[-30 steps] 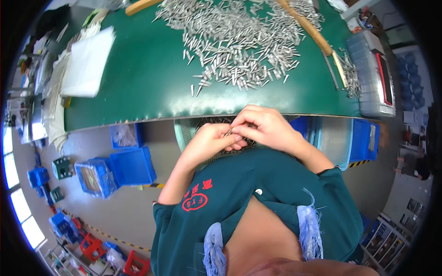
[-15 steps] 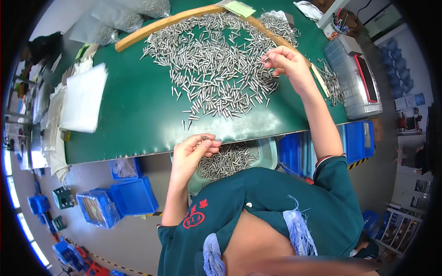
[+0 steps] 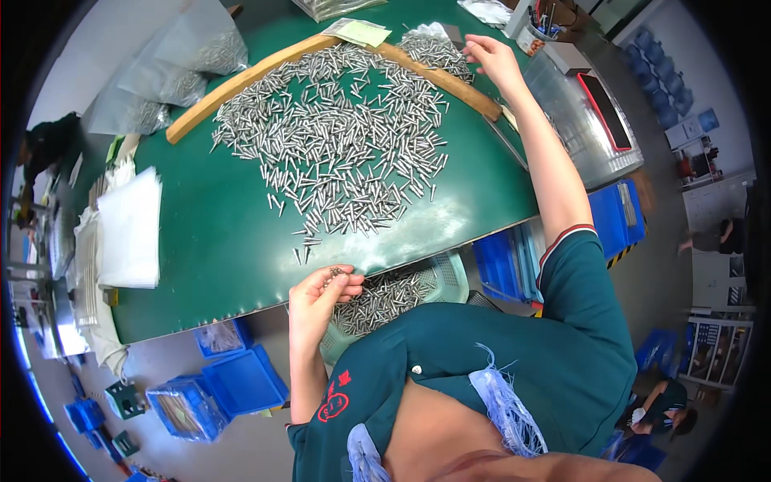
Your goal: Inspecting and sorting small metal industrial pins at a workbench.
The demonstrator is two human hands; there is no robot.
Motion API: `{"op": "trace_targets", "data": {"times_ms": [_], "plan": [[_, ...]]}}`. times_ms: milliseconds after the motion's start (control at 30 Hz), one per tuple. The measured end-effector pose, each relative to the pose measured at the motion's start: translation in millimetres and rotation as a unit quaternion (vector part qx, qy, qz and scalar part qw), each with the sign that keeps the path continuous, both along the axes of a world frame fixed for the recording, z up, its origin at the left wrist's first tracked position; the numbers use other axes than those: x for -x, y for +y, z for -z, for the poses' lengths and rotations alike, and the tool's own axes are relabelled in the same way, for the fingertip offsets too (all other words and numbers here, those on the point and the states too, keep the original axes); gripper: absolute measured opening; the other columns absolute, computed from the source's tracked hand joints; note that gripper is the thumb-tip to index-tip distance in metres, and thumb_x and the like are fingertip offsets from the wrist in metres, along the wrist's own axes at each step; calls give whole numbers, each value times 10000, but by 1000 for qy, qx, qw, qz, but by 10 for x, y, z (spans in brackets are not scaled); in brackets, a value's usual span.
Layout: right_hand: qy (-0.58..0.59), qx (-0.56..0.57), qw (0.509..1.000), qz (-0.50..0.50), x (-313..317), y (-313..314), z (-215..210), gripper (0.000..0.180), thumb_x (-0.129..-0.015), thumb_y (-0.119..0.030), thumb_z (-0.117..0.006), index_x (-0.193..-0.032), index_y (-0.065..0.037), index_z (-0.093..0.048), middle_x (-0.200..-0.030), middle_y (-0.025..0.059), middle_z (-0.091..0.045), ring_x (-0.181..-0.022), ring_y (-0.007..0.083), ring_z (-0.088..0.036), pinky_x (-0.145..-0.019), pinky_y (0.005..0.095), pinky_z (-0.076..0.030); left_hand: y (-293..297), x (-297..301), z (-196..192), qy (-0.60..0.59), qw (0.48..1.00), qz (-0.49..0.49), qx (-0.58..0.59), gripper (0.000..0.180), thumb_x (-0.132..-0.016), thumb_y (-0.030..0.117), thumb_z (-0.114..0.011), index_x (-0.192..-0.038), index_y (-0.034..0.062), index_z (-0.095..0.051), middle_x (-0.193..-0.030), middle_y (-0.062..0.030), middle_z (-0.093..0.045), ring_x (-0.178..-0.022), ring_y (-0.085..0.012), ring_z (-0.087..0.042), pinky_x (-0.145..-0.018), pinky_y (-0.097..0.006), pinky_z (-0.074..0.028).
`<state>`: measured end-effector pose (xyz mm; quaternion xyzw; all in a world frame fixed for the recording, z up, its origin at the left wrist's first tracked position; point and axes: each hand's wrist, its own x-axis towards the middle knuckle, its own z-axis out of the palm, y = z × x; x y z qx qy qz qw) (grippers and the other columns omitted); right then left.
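Observation:
My left hand (image 3: 320, 299) is curled at the table's front edge, above a pale green basket (image 3: 454, 279) filled with small metal pins. Several small metal pins (image 3: 332, 275) show between its fingers and thumb. My right hand (image 3: 496, 63) is stretched to the far right, beyond the wooden strip, beside a smaller heap of metal pins (image 3: 438, 50). Its thumb and fingertips are drawn together; whatever is between them is too small to make out. A broad pile of loose silvery metal pins (image 3: 345, 145) spreads over the green table (image 3: 217, 241).
An angled wooden strip (image 3: 241, 76) borders the pile's far side, with a pale green paper (image 3: 361, 32) on it. Bags of pins (image 3: 217, 48) stand far left, white sheets (image 3: 132, 233) at left. A clear plastic box (image 3: 578, 112) bears a red-edged phone (image 3: 604, 111). Blue bins (image 3: 245, 377) are below.
My right hand has moved from above the pile's right edge outward, past the wooden strip to the smaller heap. My left hand stays curled around its pins. The view has shifted and turned slightly.

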<state>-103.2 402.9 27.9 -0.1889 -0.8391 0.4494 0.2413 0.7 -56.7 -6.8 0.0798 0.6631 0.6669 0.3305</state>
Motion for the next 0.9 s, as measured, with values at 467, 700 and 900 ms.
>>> {"op": "trace_targets", "data": {"times_ms": [467,700,900], "plan": [[-108,75,858,-497,-1470,-2459,11,304,-836,-85,-655,-1137,-52,-630,-932,36,-581,-761,106,-567,-637,241,-463,37,-187,-70,-25,998,49,-4,202,-930,100,-539,-1041,-46,-623,-925,-107,-676,-824,-137,-649,-726,-237,-519],[-90,73,877,-466,-1606,-2559,174,226,-850,-129,-637,-1062,-53,-647,-899,67,-592,-746,178,-612,-671,291,-493,13,-238,16,-21,997,73,24,209,-918,143,-581,-1020,-31,-635,-862,-80,-681,-798,-108,-652,-701,-219,-521],[-78,69,889,-447,-1628,-2616,181,193,-848,-158,-654,-1003,-44,-667,-864,66,-601,-723,177,-615,-648,284,-490,0,-227,47,-96,991,85,-46,262,-922,191,-579,-1059,-27,-629,-910,-94,-687,-815,-130,-668,-691,-217,-529]]}}
